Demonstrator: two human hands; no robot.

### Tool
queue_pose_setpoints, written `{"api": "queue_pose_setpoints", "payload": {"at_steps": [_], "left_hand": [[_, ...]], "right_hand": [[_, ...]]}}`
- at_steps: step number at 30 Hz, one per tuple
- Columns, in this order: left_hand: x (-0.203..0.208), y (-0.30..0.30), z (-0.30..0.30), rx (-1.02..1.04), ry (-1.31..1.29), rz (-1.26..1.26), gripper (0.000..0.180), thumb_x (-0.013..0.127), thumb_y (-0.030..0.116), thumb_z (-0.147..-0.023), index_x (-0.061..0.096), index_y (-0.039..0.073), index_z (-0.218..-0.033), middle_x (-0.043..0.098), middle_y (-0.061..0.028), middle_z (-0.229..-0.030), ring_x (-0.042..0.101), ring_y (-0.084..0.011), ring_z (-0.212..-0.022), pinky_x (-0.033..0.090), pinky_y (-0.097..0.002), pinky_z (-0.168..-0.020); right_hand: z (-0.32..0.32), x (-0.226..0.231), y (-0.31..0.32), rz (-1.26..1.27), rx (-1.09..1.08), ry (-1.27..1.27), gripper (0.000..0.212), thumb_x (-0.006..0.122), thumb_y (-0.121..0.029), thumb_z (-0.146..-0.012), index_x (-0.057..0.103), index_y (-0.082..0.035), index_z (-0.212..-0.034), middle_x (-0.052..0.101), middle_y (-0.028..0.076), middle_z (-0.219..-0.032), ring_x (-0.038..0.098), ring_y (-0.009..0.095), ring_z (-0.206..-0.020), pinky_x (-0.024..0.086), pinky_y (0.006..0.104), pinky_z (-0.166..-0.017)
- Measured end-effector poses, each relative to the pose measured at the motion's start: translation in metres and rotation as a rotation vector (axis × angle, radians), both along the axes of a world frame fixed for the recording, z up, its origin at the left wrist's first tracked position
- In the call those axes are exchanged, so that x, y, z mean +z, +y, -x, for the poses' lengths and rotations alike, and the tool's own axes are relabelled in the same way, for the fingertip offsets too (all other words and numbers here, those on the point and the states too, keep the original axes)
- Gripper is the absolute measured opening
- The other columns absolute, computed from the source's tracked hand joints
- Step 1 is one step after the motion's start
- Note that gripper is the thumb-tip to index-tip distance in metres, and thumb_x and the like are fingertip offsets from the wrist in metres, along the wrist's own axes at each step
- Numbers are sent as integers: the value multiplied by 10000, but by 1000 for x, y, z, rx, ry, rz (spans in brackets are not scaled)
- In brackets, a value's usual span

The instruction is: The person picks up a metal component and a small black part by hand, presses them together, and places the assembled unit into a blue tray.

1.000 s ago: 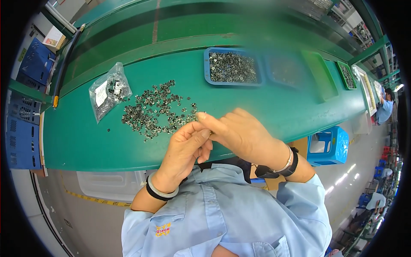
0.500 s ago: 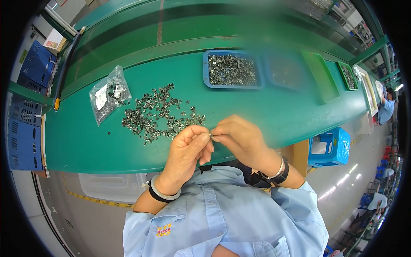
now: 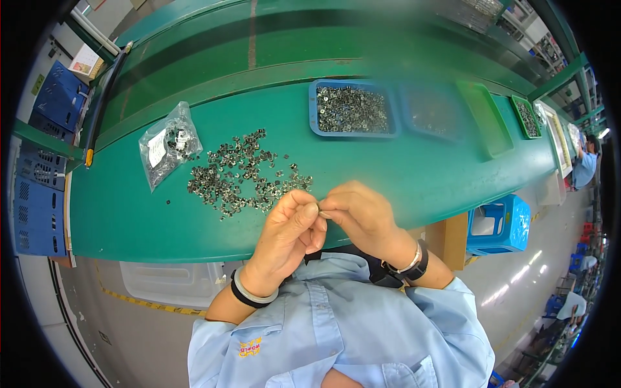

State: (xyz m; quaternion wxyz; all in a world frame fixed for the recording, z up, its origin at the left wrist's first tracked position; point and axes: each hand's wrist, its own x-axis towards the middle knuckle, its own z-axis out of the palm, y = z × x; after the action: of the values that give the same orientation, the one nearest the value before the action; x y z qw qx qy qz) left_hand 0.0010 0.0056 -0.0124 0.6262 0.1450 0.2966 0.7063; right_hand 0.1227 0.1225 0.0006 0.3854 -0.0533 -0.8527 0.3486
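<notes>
My left hand [image 3: 289,227] and my right hand [image 3: 363,216] meet fingertip to fingertip over the near edge of the green table [image 3: 414,174]. A tiny metal part [image 3: 320,211] is pinched between them; which hand carries it I cannot tell. Just beyond my hands lies a loose pile of small metal parts [image 3: 240,173]. Left of the pile lies a clear plastic bag [image 3: 165,150] with more parts inside. A blue tray [image 3: 352,109] full of metal parts sits farther back.
A second blue tray [image 3: 433,111] and green trays [image 3: 484,118] line the table to the right. Blue crates [image 3: 37,174] stand at the left, a blue stool [image 3: 495,225] at the right. Another person [image 3: 587,165] works at the far right.
My hands have drawn closer to my body and lower in view. The fingertips have closed together on the small part.
</notes>
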Motion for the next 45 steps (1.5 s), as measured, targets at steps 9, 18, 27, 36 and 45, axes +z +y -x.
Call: {"api": "queue_pose_setpoints", "payload": {"at_steps": [9,18,27,36,45], "left_hand": [[-6,0,-2,-57,-159,-111,121,559,182,-926,504,74,-924,606,-59,-725,515,-133,-525,370,-240,-442],[15,-3,-1,91,199,45,116,504,176,-950,488,61,-949,578,-80,-718,461,-131,-480,355,-253,-423],[13,-7,-6,6,-115,-57,127,517,187,-944,509,68,-987,572,-68,-706,468,-126,-500,352,-246,-424],[16,-10,-2,-27,-127,-44,109,594,177,-904,532,93,-935,592,-51,-679,501,-133,-509,372,-259,-438],[27,-10,6,-54,79,44,130,586,177,-911,519,65,-901,587,-52,-674,516,-108,-502,394,-229,-430]], "right_hand": [[-2,0,-5,72,26,23,183,675,0,-747,590,-34,-905,613,74,-849,614,227,-736,506,310,-585],[-2,6,0,-43,-9,-21,170,675,-3,-762,609,-42,-913,622,71,-840,614,206,-759,502,295,-625],[0,-1,-14,392,53,106,145,690,-22,-767,635,-56,-897,637,61,-847,615,188,-784,504,292,-654],[1,0,-14,323,76,115,151,697,-29,-762,644,-63,-898,641,59,-832,620,185,-764,511,283,-639],[-1,-2,-11,296,92,120,134,695,-30,-763,649,-67,-883,641,64,-822,622,180,-745,511,282,-616]]}}
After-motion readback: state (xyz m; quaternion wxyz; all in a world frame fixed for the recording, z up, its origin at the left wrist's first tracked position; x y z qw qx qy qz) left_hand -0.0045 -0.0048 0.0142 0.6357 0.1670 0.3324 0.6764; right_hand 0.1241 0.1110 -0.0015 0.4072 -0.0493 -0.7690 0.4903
